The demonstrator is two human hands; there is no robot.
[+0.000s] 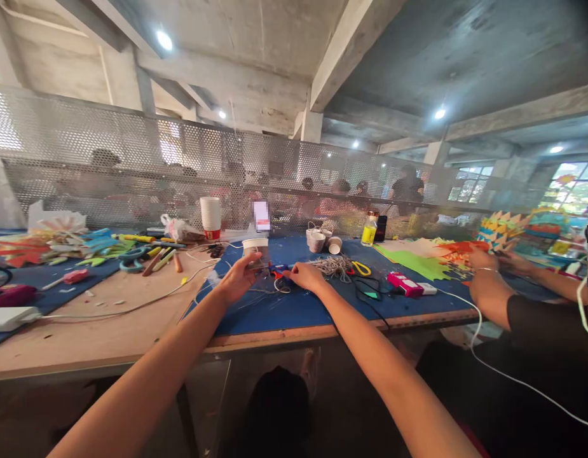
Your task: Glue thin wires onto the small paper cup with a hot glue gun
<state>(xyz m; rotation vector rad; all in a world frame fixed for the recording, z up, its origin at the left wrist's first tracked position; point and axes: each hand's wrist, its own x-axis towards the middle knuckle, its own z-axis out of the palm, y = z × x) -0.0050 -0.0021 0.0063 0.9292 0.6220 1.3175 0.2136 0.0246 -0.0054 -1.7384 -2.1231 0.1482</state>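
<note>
My left hand [240, 277] is closed round a paper cup [255, 243], which stands upright above the blue mat [255, 321]. Just right of it, my right hand [307, 277] has its fingers pinched together at a small blue and orange-red object [277, 273]; its kind is too small to make out, and I cannot tell whether the fingers grip it. Beyond my right hand lies a tangled bundle of grey string [339, 266]. Yellow-handled scissors [361, 268] lie at its right side.
Several string-wrapped cups [315, 240] stand behind the string, near a yellow bottle [369, 229]. A cup stack [210, 217] and a phone [262, 215] stand by the mesh screen. A pink-and-white box [405, 284] trails a white cable. A co-worker's arm [489, 296] reaches in from the right.
</note>
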